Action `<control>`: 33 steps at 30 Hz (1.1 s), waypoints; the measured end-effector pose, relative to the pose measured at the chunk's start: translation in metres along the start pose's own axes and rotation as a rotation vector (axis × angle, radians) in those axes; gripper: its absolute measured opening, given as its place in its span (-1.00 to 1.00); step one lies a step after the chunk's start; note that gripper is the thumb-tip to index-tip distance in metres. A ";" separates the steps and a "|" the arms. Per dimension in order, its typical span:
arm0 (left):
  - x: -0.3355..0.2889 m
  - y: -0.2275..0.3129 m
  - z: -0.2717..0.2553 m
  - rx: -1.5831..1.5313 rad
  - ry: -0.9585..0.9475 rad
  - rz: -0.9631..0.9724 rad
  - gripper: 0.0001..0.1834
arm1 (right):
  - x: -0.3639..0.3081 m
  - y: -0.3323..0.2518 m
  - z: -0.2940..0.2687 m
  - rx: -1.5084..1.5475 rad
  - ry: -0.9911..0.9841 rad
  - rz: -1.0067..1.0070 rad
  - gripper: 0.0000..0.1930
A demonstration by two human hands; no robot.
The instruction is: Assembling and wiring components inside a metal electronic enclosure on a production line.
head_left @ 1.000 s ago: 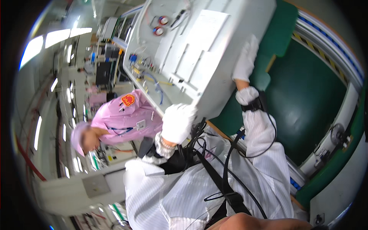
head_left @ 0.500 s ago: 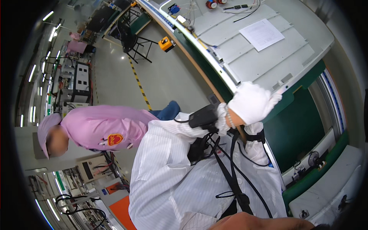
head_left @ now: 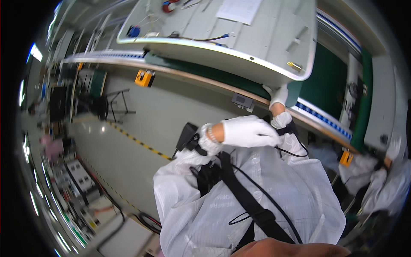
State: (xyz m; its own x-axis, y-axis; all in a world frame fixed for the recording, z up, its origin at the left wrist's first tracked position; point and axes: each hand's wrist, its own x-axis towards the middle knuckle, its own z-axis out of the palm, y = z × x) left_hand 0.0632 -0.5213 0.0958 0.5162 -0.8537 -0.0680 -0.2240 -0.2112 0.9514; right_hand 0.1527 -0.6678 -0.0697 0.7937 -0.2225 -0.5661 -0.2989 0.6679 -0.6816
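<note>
A large white shallow housing (head_left: 280, 47) with a raised, rounded rim lies on the green-topped line in front of me. My right hand (head_left: 279, 95), in a white glove, is at the outside of its near right corner. The right thumb is spread from the fingers, and the fingertips meet the wall just below the rim. My left hand (head_left: 250, 132), also gloved and with a bead bracelet at the wrist, is in front of my chest, apart from the housing. Its fingers are extended toward the right, slightly blurred, and hold nothing visible.
In the housing lie a paper sheet (head_left: 239, 9), a dark cable (head_left: 209, 39), a blue part (head_left: 133, 31) and a brass-coloured piece (head_left: 294, 66). A yellow box (head_left: 144, 78) and a grey box (head_left: 243, 101) hang on the line's edge. Co-workers' white sleeves (head_left: 391, 184) show at right.
My left hand has come off the housing's corner and back toward my chest. My right hand, hidden before, now shows at that corner. The view has turned; the pink-clad person nearby is out of sight.
</note>
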 end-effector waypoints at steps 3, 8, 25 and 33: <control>-0.043 -0.009 -0.005 -0.072 -0.061 -0.203 -0.71 | 0.004 0.022 -0.013 -0.028 0.010 -0.083 -0.57; -0.068 -0.021 -0.006 -0.155 -0.168 -0.283 -0.74 | -0.035 0.037 -0.023 -0.045 0.076 -0.099 -0.54; -0.131 -0.014 -0.087 -0.655 0.760 0.359 -0.65 | -0.108 -0.101 0.045 -0.078 0.174 -0.894 -0.85; -0.112 -0.004 -0.086 -0.581 0.768 0.069 -0.65 | -0.116 -0.063 0.049 -0.374 0.048 -0.727 -0.54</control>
State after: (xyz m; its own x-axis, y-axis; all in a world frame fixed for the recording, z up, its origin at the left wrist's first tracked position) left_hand 0.0777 -0.3837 0.1257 0.9633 -0.2681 0.0123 0.0634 0.2718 0.9603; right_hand 0.1058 -0.6493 0.0617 0.8365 -0.5442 0.0639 0.1183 0.0655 -0.9908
